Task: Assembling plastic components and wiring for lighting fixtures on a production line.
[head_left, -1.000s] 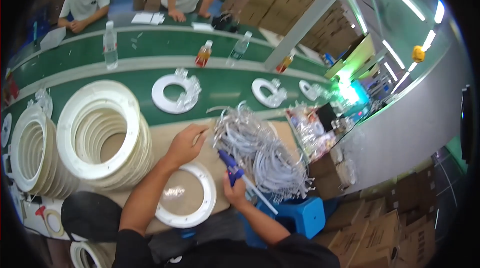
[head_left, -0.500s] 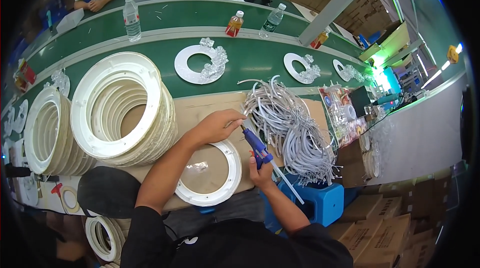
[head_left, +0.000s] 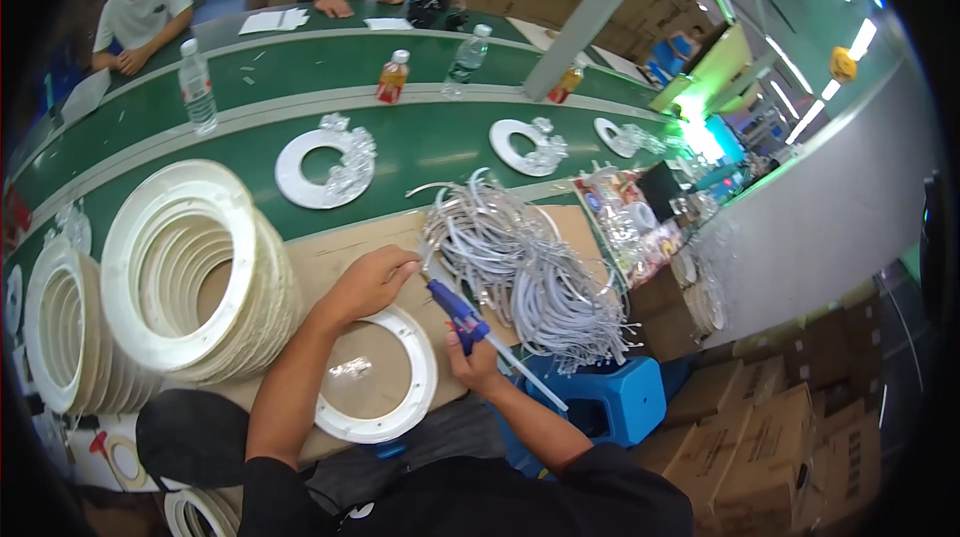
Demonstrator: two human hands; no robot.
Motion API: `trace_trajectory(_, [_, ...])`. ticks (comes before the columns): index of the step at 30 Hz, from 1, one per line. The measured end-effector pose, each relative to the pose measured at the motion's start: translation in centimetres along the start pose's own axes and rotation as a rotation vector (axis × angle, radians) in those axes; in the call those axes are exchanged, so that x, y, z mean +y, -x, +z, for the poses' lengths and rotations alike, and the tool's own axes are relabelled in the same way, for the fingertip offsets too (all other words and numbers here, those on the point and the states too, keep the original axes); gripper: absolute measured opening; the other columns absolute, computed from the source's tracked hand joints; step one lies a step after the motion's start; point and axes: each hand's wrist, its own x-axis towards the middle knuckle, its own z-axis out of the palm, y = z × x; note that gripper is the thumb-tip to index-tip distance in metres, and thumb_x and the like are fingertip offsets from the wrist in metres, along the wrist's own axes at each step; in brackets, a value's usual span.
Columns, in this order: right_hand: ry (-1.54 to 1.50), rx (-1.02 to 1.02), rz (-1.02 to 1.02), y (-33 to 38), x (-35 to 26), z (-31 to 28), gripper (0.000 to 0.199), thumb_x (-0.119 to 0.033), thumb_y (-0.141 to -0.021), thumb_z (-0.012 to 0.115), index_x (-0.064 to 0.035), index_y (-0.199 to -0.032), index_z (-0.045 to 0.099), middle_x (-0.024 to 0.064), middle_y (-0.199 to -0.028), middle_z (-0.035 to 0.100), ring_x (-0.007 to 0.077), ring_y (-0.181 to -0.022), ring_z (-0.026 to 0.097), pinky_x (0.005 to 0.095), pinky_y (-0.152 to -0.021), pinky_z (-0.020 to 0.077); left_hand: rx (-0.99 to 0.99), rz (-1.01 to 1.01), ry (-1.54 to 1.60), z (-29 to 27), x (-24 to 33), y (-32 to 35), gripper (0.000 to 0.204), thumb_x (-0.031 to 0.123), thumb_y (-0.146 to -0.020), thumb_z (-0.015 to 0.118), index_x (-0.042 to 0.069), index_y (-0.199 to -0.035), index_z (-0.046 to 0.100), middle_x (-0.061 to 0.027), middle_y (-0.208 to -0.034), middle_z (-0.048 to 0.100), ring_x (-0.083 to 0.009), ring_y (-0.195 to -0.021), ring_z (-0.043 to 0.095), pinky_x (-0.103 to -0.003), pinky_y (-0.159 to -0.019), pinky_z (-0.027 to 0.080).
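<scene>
The left hand [head_left: 372, 282] is resting on the brown worktop [head_left: 330, 257], fingers curled and pinching something small at their tips, right where the glue gun's nozzle is pointing; what it is pinching is too small to tell. The right hand [head_left: 475, 362] is gripping a blue glue gun [head_left: 458, 314] by its handle, closed around it, with the nozzle aimed up and left toward the left fingertips. A pale glue stick is sticking out behind the gun toward the blue stool [head_left: 610, 402].

Just below both hands a white ring [head_left: 425, 377] is lying flat on the worktop, with a small clear piece sitting inside it on its brown centre. Just beside the hands, to the right, a heap of white wires [head_left: 530, 267] is sprawling over the worktop edge.

To the left two tall stacks of rings [head_left: 190, 267] are standing side by side. Beyond the worktop a green conveyor [head_left: 430, 142] is carrying more single rings with clear parts on them, and bottles are standing along its far strip. Two other people are sitting or leaning at the far side, hands on the belt.
</scene>
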Motion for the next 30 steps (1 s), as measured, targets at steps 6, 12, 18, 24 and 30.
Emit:
trace_trajectory(6, [0.273, -0.089, 0.063, -1.0, 0.1, 0.4, 0.039, -0.033, -0.093, 0.064, 0.0007, -0.113, 0.06, 0.0253, -0.093, 0.065, 0.0415, -0.082, 0.063, 0.0465, -0.072, 0.0492, 0.132, -0.102, 0.004, -0.2, 1.3, -0.2, 0.032, 0.011, -0.096, 0.059, 0.001, -0.126, 0.06, -0.0169, -0.118, 0.061, -0.0283, -0.097, 0.064, -0.038, -0.09, 0.049])
trace_trajectory(12, [0.261, -0.149, 0.139, -1.3, -1.2, -0.2, 0.047, -0.039, -0.096, 0.062, 0.0, -0.122, 0.056, 0.0237, -0.098, 0.065, 0.0401, -0.084, 0.064, 0.0441, -0.075, 0.0502, 0.156, -0.105, -0.035, -0.3, 1.6, -0.3, 0.034, 0.01, -0.093, 0.061, 0.002, -0.126, 0.059, -0.0147, -0.113, 0.06, -0.024, -0.093, 0.064, -0.034, -0.079, 0.051])
trace_trajectory(18, [0.235, -0.15, 0.145, -1.3, -1.4, 0.1, 0.047, -0.039, -0.096, 0.061, 0.0006, -0.121, 0.056, 0.0238, -0.097, 0.064, 0.0396, -0.082, 0.064, 0.0445, -0.071, 0.0499, 0.107, -0.127, -0.068, -0.4, 0.5, 0.0, 0.039, 0.01, -0.092, 0.063, 0.003, -0.13, 0.056, -0.0155, -0.115, 0.058, -0.0239, -0.09, 0.063, -0.033, -0.076, 0.051])
trace_trajectory(24, [0.222, -0.153, 0.152, -1.7, -2.6, -0.5, 0.047, -0.04, -0.096, 0.06, 0.0004, -0.12, 0.056, 0.0238, -0.095, 0.064, 0.0406, -0.08, 0.063, 0.0456, -0.07, 0.0494, 0.22, -0.259, 0.03, 0.7, -0.4, -0.5, 0.059, 0.014, -0.093, 0.065, 0.006, -0.146, 0.041, -0.0197, -0.121, 0.055, -0.0229, -0.091, 0.061, -0.033, -0.08, 0.051])
trace_trajectory(30, [0.178, -0.204, 0.145, -2.1, -2.5, 0.0, 0.05, -0.042, -0.097, 0.057, 0.0014, -0.123, 0.053, 0.0255, -0.09, 0.064, 0.0434, -0.08, 0.065, 0.0474, -0.071, 0.0498, 0.142, -0.172, -0.05, 0.3, -1.9, 0.1, 0.057, 0.014, -0.094, 0.064, 0.006, -0.146, 0.043, -0.0176, -0.121, 0.053, -0.0214, -0.09, 0.058, -0.032, -0.08, 0.051])
